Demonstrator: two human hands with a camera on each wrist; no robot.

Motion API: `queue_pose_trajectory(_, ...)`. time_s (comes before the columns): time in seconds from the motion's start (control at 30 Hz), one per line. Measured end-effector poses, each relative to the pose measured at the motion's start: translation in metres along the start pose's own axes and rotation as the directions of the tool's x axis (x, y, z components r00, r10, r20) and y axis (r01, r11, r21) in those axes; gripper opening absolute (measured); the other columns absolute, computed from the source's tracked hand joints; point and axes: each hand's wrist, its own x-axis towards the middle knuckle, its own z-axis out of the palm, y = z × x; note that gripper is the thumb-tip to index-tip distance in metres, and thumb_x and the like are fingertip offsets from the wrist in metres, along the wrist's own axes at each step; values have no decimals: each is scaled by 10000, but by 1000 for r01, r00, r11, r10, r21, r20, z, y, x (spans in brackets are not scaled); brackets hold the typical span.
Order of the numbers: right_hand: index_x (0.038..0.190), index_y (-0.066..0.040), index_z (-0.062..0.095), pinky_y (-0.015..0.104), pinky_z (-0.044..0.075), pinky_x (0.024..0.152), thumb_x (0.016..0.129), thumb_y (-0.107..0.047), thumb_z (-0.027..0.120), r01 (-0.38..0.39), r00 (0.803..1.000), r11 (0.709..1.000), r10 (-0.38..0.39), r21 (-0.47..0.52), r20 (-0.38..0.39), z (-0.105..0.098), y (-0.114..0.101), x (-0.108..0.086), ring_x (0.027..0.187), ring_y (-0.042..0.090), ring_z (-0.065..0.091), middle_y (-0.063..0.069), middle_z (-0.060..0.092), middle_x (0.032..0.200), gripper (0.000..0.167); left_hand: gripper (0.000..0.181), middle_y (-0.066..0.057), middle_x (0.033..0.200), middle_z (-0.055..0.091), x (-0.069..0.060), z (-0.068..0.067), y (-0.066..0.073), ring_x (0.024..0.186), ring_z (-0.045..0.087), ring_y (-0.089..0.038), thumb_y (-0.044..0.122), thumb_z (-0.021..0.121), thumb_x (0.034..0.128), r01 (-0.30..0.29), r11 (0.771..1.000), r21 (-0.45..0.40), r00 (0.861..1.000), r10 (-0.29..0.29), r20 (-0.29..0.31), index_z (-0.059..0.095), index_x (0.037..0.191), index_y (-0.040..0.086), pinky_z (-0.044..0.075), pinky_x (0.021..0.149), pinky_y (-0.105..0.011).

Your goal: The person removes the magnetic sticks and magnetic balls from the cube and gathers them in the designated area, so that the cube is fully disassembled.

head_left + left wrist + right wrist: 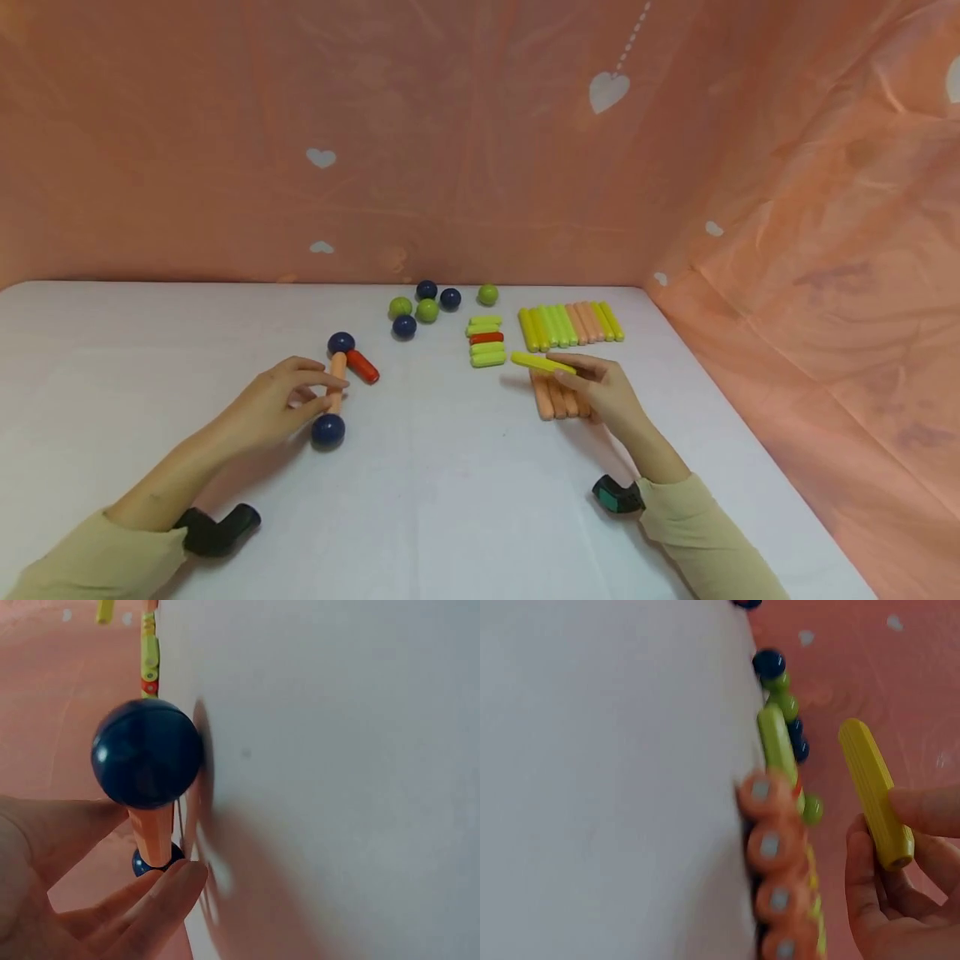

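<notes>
My left hand (pixel 272 398) pinches an orange magnetic stick (pixel 339 364) between thumb and fingers. Its near end meets a dark blue ball (pixel 327 431), its far end another blue ball (pixel 341 342). In the left wrist view the near blue ball (pixel 147 754) hides part of the stick. A short red stick (pixel 363 367) slants away from the far ball. On the other side, my right hand (pixel 606 390) holds a yellow magnetic stick (pixel 542 363) off the table, above a row of orange sticks (pixel 545 398). The right wrist view shows the thumb pressing the yellow stick (pixel 876 796).
Loose green balls (pixel 427 311) and blue balls (pixel 404 327) lie at the back middle. Short green sticks (pixel 488 358) and a red one (pixel 487 337) form a column. Behind the right hand, long sticks (pixel 558 326) lie side by side. An orange curtain (pixel 480 167) hangs behind the white table (pixel 465 500).
</notes>
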Motion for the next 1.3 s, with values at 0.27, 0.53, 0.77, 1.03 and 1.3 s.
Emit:
queue_pose_trajectory(0.27, 1321, -48, 571, 372, 371, 1067, 960, -205, 580, -91, 992, 996, 92, 9, -82, -26, 14, -8, 1295, 252, 422, 144, 501, 1407, 394, 304, -338, 1305, 431, 6, -4, -2, 1003, 606, -428, -27, 637, 854, 41, 999, 27, 998, -42, 50, 679, 1149, 31, 542, 818, -506)
queue_pose_trajectory(0.53, 1343, -19, 540, 206, 480, 931, 956, -206, 581, -122, 982, 992, 122, 13, -147, -42, 22, -12, 1124, 98, 572, 165, 488, 1413, 432, 341, -336, 1359, 388, 14, -3, -2, 1183, 442, -540, 1, 680, 825, 2, 995, 103, 999, -7, 50, 686, 1155, 87, 432, 918, -645)
queue_pose_trajectory(0.77, 1376, 55, 463, 153, 511, 846, 957, -114, 557, -168, 963, 964, 205, 207, -175, -49, 28, -14, 906, -69, 605, 229, 415, 1435, 461, 330, -362, 1467, 235, 18, -2, 1, 1319, 212, -581, 39, 715, 807, 33, 995, 98, 998, -37, 44, 698, 1131, 100, 286, 950, -757)
queue_pose_trajectory(1.03, 1379, 47, 461, 116, 507, 794, 956, -135, 561, -223, 940, 952, 266, 208, -214, -55, 31, -15, 859, -95, 585, 222, 414, 1433, 471, 281, -361, 1470, 228, 19, -1, 2, 1337, 175, -563, 76, 753, 793, 38, 995, 93, 999, -39, 16, 719, 1072, 95, 258, 998, -732)
queue_pose_trajectory(1.3, 1389, -16, 482, 201, 410, 861, 968, -250, 527, -314, 935, 950, 309, 0, -174, -61, 37, -19, 1059, 66, 490, 168, 406, 1462, 484, 274, -355, 1434, 284, 21, -2, 2, 1304, 217, -540, 92, 734, 815, 68, 993, 100, 998, -69, 7, 706, 1086, 65, 306, 990, -710)
